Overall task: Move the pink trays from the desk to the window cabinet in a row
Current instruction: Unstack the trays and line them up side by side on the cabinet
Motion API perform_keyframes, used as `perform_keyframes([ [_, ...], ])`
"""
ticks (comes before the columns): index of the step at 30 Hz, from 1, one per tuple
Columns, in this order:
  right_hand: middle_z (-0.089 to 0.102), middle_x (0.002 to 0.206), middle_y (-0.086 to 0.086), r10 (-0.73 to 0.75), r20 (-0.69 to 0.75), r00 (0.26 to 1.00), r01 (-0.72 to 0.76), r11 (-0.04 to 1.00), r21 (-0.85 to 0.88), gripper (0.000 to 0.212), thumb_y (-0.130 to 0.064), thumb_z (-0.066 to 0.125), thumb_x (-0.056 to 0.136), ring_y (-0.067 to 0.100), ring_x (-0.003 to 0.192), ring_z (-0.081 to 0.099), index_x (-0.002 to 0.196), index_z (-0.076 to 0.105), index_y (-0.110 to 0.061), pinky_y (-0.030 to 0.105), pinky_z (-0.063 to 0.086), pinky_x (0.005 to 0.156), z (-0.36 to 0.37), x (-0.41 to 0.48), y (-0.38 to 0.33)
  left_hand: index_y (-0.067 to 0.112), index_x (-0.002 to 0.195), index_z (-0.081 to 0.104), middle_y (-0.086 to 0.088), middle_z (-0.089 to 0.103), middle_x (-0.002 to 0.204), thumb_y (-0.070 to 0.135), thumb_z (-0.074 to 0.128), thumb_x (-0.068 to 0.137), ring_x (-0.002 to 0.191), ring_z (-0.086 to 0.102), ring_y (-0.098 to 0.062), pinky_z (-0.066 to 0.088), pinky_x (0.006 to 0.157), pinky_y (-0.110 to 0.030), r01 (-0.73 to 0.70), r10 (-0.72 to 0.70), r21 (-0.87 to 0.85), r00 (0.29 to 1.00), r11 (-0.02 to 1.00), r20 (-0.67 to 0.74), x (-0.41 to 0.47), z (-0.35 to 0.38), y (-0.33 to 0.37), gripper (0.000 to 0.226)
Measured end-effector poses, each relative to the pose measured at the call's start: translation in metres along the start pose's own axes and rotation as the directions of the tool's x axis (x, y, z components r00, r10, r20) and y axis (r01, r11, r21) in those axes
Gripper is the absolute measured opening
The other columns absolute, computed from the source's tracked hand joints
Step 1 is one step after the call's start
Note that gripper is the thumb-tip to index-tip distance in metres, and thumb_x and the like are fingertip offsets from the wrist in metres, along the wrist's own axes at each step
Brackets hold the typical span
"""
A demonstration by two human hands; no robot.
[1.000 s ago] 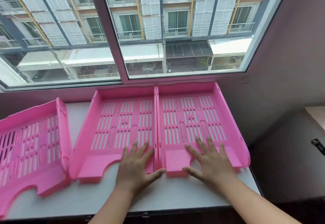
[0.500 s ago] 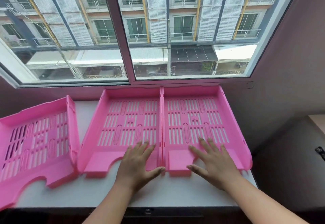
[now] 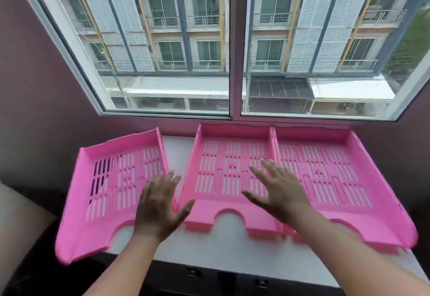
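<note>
Three pink slotted trays lie on the white top of the window cabinet (image 3: 228, 244). The middle tray (image 3: 223, 146) and the right tray (image 3: 344, 156) sit side by side, touching, square to the window. The left tray (image 3: 102, 202) is skewed, apart from the middle one, and its front left corner overhangs the cabinet edge. My left hand (image 3: 160, 207) hovers open over the gap between the left and middle trays. My right hand (image 3: 279, 191) hovers open above the middle tray's right side. Neither hand holds anything.
A large window (image 3: 232, 51) with a white frame stands just behind the trays. Purple walls close in on both sides. The dark cabinet front with latches (image 3: 193, 272) runs below the top. A pale object (image 3: 18, 221) sits low at the left.
Both hands have lifted off the front lips of the middle and right trays and shifted left. The view has swung left, bringing the skewed left tray fully into sight.
</note>
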State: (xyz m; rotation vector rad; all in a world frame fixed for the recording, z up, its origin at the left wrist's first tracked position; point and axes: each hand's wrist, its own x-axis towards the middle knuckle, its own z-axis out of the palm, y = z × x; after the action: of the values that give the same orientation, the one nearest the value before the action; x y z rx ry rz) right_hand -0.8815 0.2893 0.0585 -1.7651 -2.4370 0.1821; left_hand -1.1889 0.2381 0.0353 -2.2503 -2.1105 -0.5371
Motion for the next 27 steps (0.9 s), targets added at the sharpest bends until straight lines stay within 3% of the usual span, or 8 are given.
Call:
perform_keyframes([
  [5, 0.019, 0.163, 0.001, 0.02, 0.072, 0.997, -0.021, 1.0, 0.01, 0.094, -0.09, 0.008, 0.072, 0.022, 0.149, 0.014, 0.152, 0.017, -0.04, 0.047, 0.012, 0.121, 0.037, 0.014, -0.061, 0.02, 0.145, 0.037, -0.003, 0.043, 0.151, 0.079, 0.031, 0.086, 0.139, 0.037, -0.023, 0.025, 0.114, -0.042, 0.059, -0.058, -0.018, 0.996, 0.998, 0.067, -0.018, 0.013, -0.06, 0.084],
  [11, 0.009, 0.164, -0.002, 0.109, 0.177, 0.978, -0.109, 0.994, -0.012, 0.096, -0.092, 0.004, 0.07, 0.021, 0.15, 0.007, 0.152, 0.01, -0.043, 0.045, 0.006, 0.12, 0.077, 0.008, -0.092, 0.028, 0.152, 0.025, 0.006, 0.027, 0.159, 0.087, 0.018, 0.081, 0.146, 0.022, -0.015, 0.01, 0.117, -0.036, 0.083, -0.069, -0.065, 0.978, 0.994, 0.196, -0.035, 0.038, -0.083, 0.093],
  [17, -0.002, 0.162, -0.006, 0.154, 0.192, 0.969, -0.153, 0.988, -0.022, 0.093, -0.092, -0.002, 0.069, 0.02, 0.15, -0.002, 0.15, 0.004, -0.048, 0.044, 0.001, 0.121, 0.088, 0.006, -0.093, 0.04, 0.142, 0.041, 0.002, 0.037, 0.154, 0.093, 0.032, 0.071, 0.142, 0.033, -0.024, 0.013, 0.115, -0.043, 0.025, -0.008, -0.088, 0.981, 0.996, 0.193, -0.031, 0.04, -0.082, 0.089],
  [27, -0.006, 0.162, -0.006, 0.168, 0.224, 0.96, -0.167, 0.986, -0.023, 0.086, -0.092, 0.0, 0.071, 0.019, 0.15, -0.007, 0.147, -0.002, -0.052, 0.045, -0.001, 0.122, 0.091, 0.01, -0.089, 0.046, 0.142, 0.041, 0.01, 0.034, 0.155, 0.095, 0.032, 0.064, 0.145, 0.021, -0.015, 0.006, 0.117, -0.042, -0.14, 0.185, -0.159, 0.929, 0.977, 0.32, 0.012, 0.037, -0.109, 0.093],
])
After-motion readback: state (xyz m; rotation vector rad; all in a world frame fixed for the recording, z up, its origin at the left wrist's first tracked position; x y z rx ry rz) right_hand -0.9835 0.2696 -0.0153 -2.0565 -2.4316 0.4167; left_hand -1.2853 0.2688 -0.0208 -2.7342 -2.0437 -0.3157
